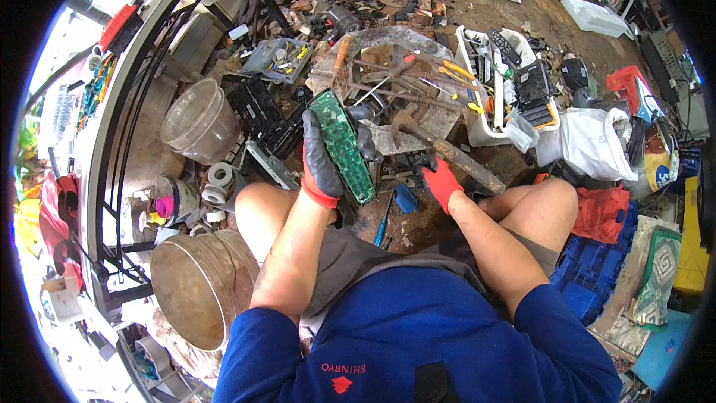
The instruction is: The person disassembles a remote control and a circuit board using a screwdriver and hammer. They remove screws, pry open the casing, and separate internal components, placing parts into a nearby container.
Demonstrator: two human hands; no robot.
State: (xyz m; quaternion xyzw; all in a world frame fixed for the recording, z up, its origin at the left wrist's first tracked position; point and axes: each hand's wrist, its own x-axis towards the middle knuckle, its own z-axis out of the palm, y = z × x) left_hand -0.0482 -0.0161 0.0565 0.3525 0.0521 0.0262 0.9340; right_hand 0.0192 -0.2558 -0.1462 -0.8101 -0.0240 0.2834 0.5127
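Two gloved hands work over a cluttered floor between the person's bare knees. The left hand (321, 164), in a dark grey glove with a red cuff, has its fingers (313, 134) wrapped round the left edge of a long green printed circuit board (343, 145), holding it clear of the ground. The board's long axis runs from up and slightly left, away from the body, down and to the right toward the lap; its studded green face is turned up toward the camera, narrow and strip-like, with a darker rim along its edge.

The right hand (441, 183), in a red glove, lies to the right of the board and well apart from it, so the left hand is the nearer one by far. Its fingers point up and left toward a heavy rusty hammer with a worn wooden handle (447, 153) lying just beyond them; whether they are curled round something dark or simply bent I cannot tell.

Just below the board, nearer the body, sit a small blue plastic block (405, 198) and a blue-handled screwdriver (382, 227). Beyond the left fingers lies a rusty metal slab strewn with tools (403, 67), and far to their left a clear plastic jar (200, 121).
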